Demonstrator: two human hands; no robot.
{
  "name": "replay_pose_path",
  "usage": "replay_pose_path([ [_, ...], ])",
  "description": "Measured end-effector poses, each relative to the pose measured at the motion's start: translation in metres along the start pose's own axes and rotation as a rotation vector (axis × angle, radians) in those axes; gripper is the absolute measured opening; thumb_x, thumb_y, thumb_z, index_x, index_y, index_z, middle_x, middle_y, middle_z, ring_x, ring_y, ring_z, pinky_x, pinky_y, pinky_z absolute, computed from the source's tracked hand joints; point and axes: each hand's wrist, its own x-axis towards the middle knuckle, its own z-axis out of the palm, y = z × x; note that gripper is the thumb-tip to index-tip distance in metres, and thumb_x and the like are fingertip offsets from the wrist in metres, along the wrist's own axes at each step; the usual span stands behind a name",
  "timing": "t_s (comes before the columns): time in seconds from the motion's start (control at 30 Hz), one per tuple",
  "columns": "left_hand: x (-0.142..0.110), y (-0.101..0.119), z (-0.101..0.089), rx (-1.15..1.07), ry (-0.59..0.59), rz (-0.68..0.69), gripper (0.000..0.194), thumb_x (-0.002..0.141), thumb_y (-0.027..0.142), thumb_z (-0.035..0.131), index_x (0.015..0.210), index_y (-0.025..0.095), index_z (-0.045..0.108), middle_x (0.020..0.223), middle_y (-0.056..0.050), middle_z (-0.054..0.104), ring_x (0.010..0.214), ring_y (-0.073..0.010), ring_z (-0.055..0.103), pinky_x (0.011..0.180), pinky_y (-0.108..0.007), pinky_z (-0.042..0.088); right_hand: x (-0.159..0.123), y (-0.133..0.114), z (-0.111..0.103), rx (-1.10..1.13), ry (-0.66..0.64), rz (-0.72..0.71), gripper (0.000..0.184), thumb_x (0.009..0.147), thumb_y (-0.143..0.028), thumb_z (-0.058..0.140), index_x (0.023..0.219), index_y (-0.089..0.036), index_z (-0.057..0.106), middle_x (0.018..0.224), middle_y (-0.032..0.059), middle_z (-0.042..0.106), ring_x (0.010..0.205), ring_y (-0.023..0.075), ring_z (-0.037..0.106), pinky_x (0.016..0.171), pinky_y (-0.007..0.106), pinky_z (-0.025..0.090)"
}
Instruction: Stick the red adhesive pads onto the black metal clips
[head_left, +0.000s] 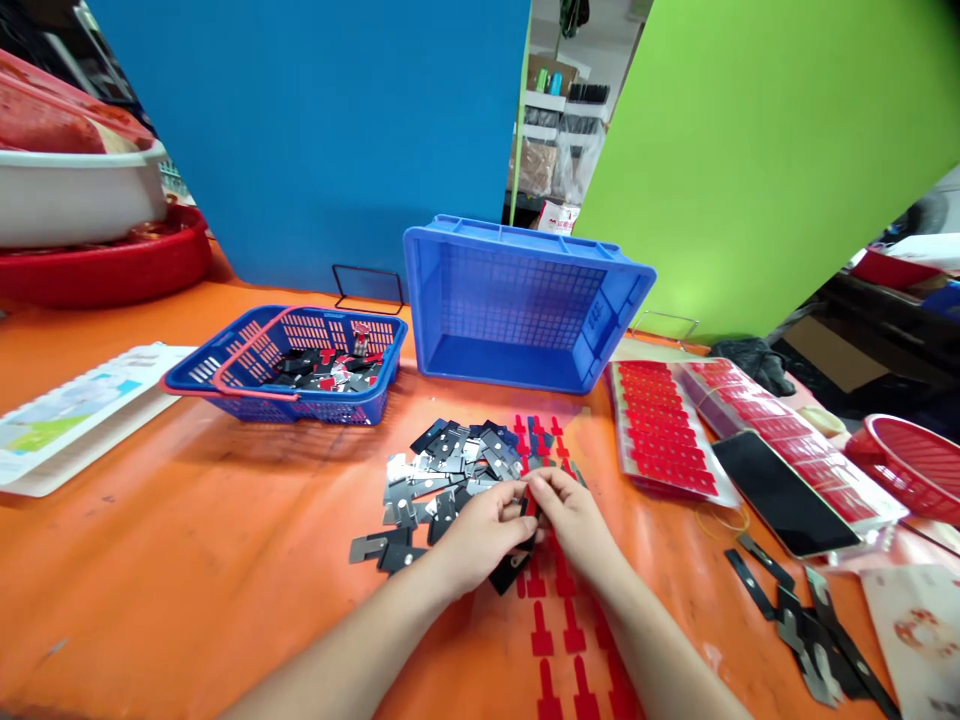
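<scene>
My left hand (480,535) and my right hand (574,515) meet over the orange table (187,560), fingers pinched together on a small dark metal plate (510,572) with a red sticker (531,505) at its top. Just beyond my fingers lies a pile of black and silver metal plates (442,470). Under my hands runs a clear sheet with rows of red T-shaped stickers (559,620).
A small blue basket (289,365) with red handles holds finished plates at the back left. A large blue crate (525,300) stands behind the pile. To the right lie red sticker sheets (664,430), a phone (784,495), loose black strips (810,625) and a red basket (911,465).
</scene>
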Motion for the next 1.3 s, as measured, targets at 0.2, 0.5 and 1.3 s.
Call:
replay_pose_path([
  [0.2, -0.001, 0.008, -0.008, -0.078, 0.048, 0.003, 0.022, 0.073, 0.023, 0.054, 0.095, 0.019, 0.049, 0.084, -0.005, 0.059, 0.074, -0.0152, 0.057, 0.062, -0.025, 0.043, -0.001, -0.008, -0.019, -0.022, 0.104, -0.014, 0.03, 0.081, -0.044, 0.039, 0.081, -0.019, 0.055, 0.068, -0.0006, 0.056, 0.062, 0.0123, 0.051, 0.06, 0.024, 0.041],
  [0.5, 0.003, 0.017, -0.041, -0.316, 0.294, 0.117, 0.021, 0.076, 0.039, 0.051, 0.081, 0.019, 0.047, 0.068, 0.002, 0.048, 0.056, -0.0066, 0.049, 0.052, -0.018, 0.04, -0.027, -0.022, -0.018, -0.832, -0.41, -0.171, 0.015, 0.067, -0.019, 0.059, 0.081, -0.022, 0.054, 0.083, -0.002, 0.05, 0.072, 0.0117, 0.048, 0.064, 0.021, 0.036],
  [1.3, -0.005, 0.012, -0.017, 0.511, 0.088, 0.074, 0.025, 0.068, 0.04, 0.056, 0.071, 0.016, 0.064, 0.063, -0.001, 0.058, 0.059, -0.0136, 0.048, 0.053, -0.022, 0.033, -0.02, -0.03, -0.025, -0.389, -0.236, -0.013, 0.012, 0.071, -0.031, 0.056, 0.067, -0.019, 0.055, 0.058, -0.0048, 0.05, 0.055, 0.0098, 0.043, 0.048, 0.019, 0.031],
])
